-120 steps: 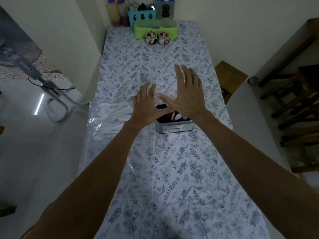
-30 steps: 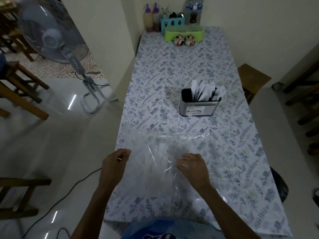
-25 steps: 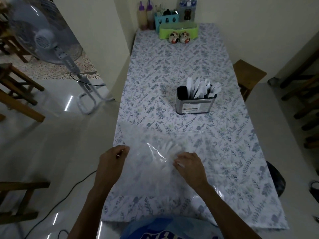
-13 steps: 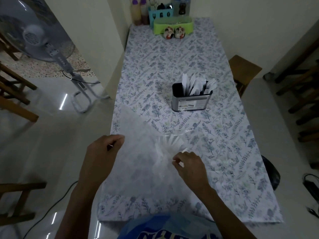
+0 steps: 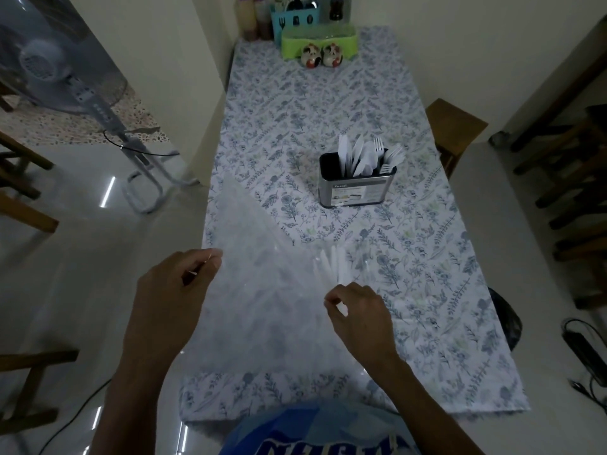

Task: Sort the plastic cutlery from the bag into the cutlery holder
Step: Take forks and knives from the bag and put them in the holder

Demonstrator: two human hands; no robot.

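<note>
Now we pinch the clear, crinkly plastic bag point(image 5: 262, 290) with both hands: our left hand point(image 5: 170, 290) nips its edge, our right hand point(image 5: 358, 313) closes fingertips on the white plastic cutlery point(image 5: 331, 264) bundled inside. Those slim handles point away towards the rectangular steel cutlery holder point(image 5: 356, 188), well ahead, nearer our right hand, already bristling with forks and knives.
</note>
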